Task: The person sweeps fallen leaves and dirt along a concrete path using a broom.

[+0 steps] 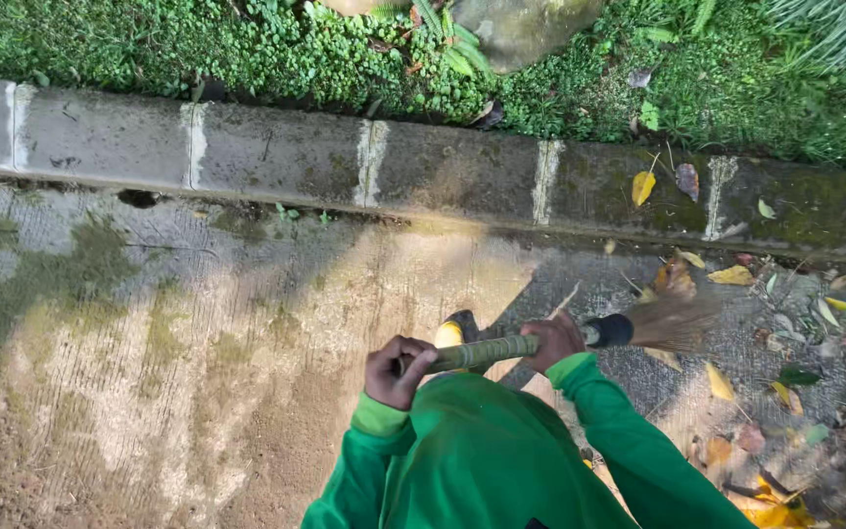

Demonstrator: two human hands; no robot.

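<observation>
I look down at my green sleeves and both hands gripping a broom handle, which lies almost level across my front. My left hand is closed around the handle's near end. My right hand is closed around it farther along, just before the black collar. The brown straw bristles fan out to the right over the pavement, blurred, beside a scatter of fallen yellow and brown leaves. A yellow and black shoe tip shows just behind the handle.
A mossy concrete curb runs across the view, with green ground cover and a rock beyond it. The pavement is stained and mossy on the left. More leaves pile up at the lower right.
</observation>
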